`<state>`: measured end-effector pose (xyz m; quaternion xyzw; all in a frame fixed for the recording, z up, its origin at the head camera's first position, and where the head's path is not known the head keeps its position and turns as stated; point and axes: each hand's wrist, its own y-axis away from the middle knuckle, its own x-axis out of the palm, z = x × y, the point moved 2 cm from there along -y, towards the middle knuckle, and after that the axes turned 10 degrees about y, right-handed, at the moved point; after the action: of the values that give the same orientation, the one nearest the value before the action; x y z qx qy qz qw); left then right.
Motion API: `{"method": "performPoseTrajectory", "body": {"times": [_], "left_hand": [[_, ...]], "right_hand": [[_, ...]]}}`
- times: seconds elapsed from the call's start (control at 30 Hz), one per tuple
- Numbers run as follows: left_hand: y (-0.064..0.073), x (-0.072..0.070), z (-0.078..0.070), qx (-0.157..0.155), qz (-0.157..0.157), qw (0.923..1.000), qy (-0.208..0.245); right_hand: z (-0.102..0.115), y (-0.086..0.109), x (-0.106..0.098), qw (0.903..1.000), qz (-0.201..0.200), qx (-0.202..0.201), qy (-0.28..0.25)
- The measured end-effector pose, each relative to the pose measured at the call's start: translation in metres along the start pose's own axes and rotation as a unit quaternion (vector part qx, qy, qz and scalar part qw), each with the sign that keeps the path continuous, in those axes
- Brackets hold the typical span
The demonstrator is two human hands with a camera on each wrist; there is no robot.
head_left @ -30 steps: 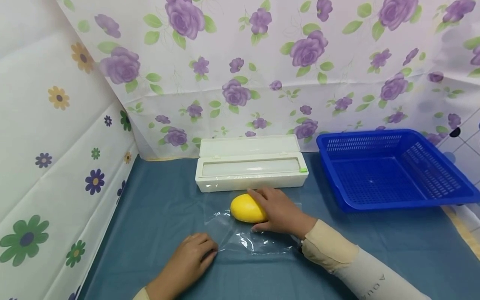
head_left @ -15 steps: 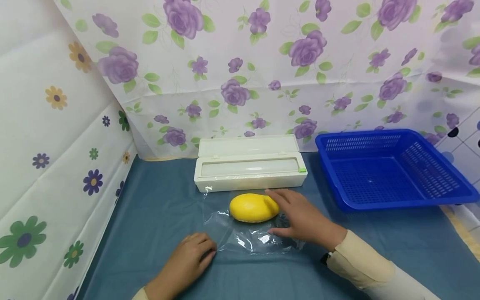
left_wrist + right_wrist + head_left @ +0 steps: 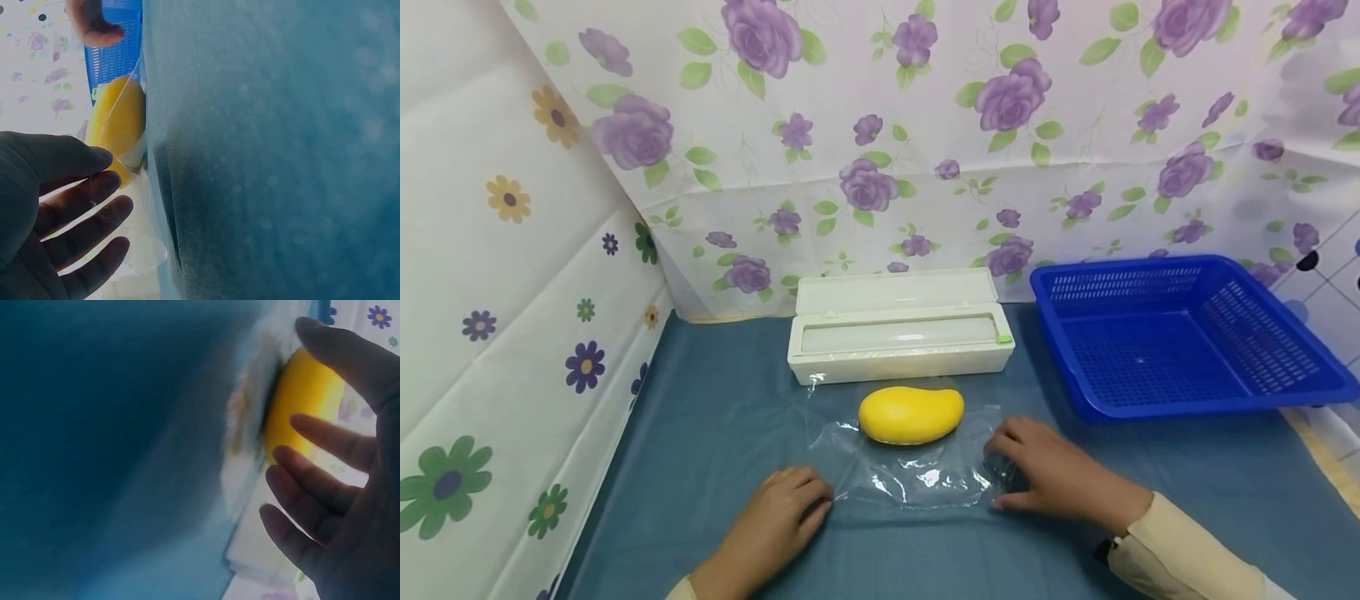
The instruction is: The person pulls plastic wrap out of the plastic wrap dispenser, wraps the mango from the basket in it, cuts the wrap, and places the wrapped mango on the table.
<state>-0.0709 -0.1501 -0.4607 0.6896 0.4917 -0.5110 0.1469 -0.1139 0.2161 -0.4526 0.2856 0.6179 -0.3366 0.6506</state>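
Blue basket at right, floral sheet behind

Right sleeve cut off by the head view's bottom edge, left hand and basket cropped in the left wrist view, fruit partly behind right hand in the right wrist view, film blurred there, whether that hand touches it unclear

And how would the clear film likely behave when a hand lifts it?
The clear film is probably floppy, since it lies in wrinkles. Lifting one side might roll the yellow mango, which is rounded and rests on it.
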Motion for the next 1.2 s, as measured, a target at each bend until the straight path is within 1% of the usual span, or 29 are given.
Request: {"method": "performPoseTrajectory", "body": {"times": [0.13, 0.23, 0.43, 0.53, 0.7, 0.8, 0.93, 1.07, 1.2], "left_hand": [[-0.001, 0.000, -0.001, 0.008, -0.007, 0.9999, -0.001], [-0.001, -0.001, -0.001, 0.012, -0.009, 0.9999, -0.002], [-0.001, -0.001, -0.001, 0.010, -0.016, 0.9998, -0.002], [-0.001, -0.001, -0.001, 0.010, -0.016, 0.9998, -0.003], [-0.001, 0.000, -0.001, 0.005, -0.013, 0.9999, -0.006], [-0.001, -0.001, -0.001, 0.002, -0.010, 0.9999, -0.007], [-0.001, -0.003, -0.002, 0.005, -0.014, 0.9999, -0.007], [-0.002, -0.005, -0.002, 0.011, -0.025, 0.9996, -0.011], [-0.003, -0.007, -0.002, -0.002, -0.031, 0.9994, -0.012]], "right_hand": [[-0.006, 0.008, 0.008, 0.9995, 0.027, -0.011, -0.012], [-0.010, 0.010, 0.013, 0.9989, 0.043, -0.003, -0.017], [-0.010, 0.012, 0.015, 0.9979, 0.056, 0.002, -0.032], [-0.010, 0.013, 0.016, 0.9982, 0.048, -0.003, -0.036], [-0.011, 0.015, 0.020, 0.9990, 0.024, -0.012, -0.037], [-0.011, 0.015, 0.023, 0.9992, 0.000, -0.021, -0.034], [-0.012, 0.015, 0.024, 0.9987, -0.031, -0.029, -0.028], [-0.013, 0.016, 0.021, 0.9981, -0.042, -0.025, -0.039], [-0.014, 0.016, 0.015, 0.9977, -0.051, -0.015, -0.041]]}}
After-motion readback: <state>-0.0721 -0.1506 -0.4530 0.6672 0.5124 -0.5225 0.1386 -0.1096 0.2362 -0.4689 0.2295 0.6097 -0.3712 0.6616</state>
